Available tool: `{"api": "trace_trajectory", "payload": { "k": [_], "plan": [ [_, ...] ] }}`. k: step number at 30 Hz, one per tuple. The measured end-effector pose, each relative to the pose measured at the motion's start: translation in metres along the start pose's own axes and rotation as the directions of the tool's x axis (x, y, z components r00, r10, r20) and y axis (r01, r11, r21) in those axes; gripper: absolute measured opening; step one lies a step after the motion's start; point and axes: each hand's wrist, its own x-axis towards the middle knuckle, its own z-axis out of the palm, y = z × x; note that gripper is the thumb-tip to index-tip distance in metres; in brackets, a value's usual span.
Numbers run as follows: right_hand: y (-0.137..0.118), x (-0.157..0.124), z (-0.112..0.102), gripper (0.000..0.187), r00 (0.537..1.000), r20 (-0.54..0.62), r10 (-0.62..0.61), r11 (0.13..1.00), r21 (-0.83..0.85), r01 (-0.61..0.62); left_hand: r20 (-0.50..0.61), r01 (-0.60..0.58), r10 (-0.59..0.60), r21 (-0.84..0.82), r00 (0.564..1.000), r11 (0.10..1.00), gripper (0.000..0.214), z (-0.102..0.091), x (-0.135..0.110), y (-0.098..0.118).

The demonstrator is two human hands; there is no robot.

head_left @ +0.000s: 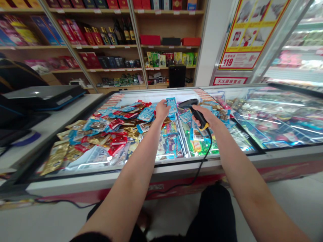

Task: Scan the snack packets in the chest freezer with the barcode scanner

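My left hand [161,111] pinches a small blue snack packet [172,105] upright by its lower corner, above the chest freezer [151,169]. My right hand [202,116] grips a black handheld barcode scanner [196,112], whose head points left toward the packet, a short gap apart. Its black coiled-free cable [202,161] drops over the freezer's front edge toward the floor. Below my hands lie heaps of blue, red and gold snack packets [111,134], split by a white wire divider [181,136].
A second glass-topped freezer section [277,117] extends to the right. On the left, a counter [50,124] holds a laptop [44,96]. Wooden shelves [101,43] of boxed goods and bottles stand behind, beside a glass-door fridge [290,50] and a red-and-yellow poster [249,37].
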Motion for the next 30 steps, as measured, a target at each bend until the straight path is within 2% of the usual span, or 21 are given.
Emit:
{"api": "trace_trajectory", "payload": {
  "k": [4, 7, 14, 18, 21, 24, 27, 30],
  "plan": [
    [0.000, 0.000, 0.003, 0.033, 0.999, 0.024, -0.023, 1.000, 0.017, 0.022, -0.010, -0.018, 0.018, -0.017, 1.000, 1.000, 0.031, -0.005, 0.001, 0.003],
    [0.000, 0.000, 0.008, 0.034, 1.000, 0.008, -0.024, 1.000, 0.011, 0.024, -0.038, -0.008, 0.009, 0.013, 0.999, 1.000, 0.039, -0.018, 0.004, 0.003],
    [0.000, 0.003, 0.017, 0.037, 1.000, 0.028, -0.012, 0.999, 0.038, 0.011, -0.164, 0.114, -0.085, 0.175, 0.983, 0.978, 0.052, -0.080, 0.008, -0.005],
    [0.002, 0.007, 0.017, 0.036, 0.999, 0.025, -0.032, 0.997, 0.076, 0.030, -0.225, 0.198, -0.117, 0.380, 0.967, 0.904, 0.049, -0.108, -0.001, -0.007],
    [0.003, 0.009, 0.016, 0.036, 0.999, 0.017, -0.028, 0.996, 0.090, 0.027, -0.183, 0.222, -0.142, 0.562, 0.973, 0.796, 0.044, -0.113, -0.010, -0.009],
    [0.006, 0.009, 0.014, 0.032, 0.999, 0.018, -0.038, 0.995, 0.097, 0.036, -0.112, 0.203, -0.172, 0.655, 0.979, 0.727, 0.036, -0.109, -0.015, -0.011],
    [0.008, 0.009, 0.011, 0.029, 0.999, 0.013, -0.037, 0.994, 0.103, 0.035, -0.130, 0.191, -0.140, 0.668, 0.982, 0.719, 0.034, -0.105, -0.015, -0.013],
    [0.008, 0.008, 0.006, 0.029, 0.999, 0.005, -0.035, 0.994, 0.104, 0.034, -0.179, 0.161, -0.060, 0.628, 0.982, 0.761, 0.033, -0.100, -0.015, -0.011]
  ]
}}
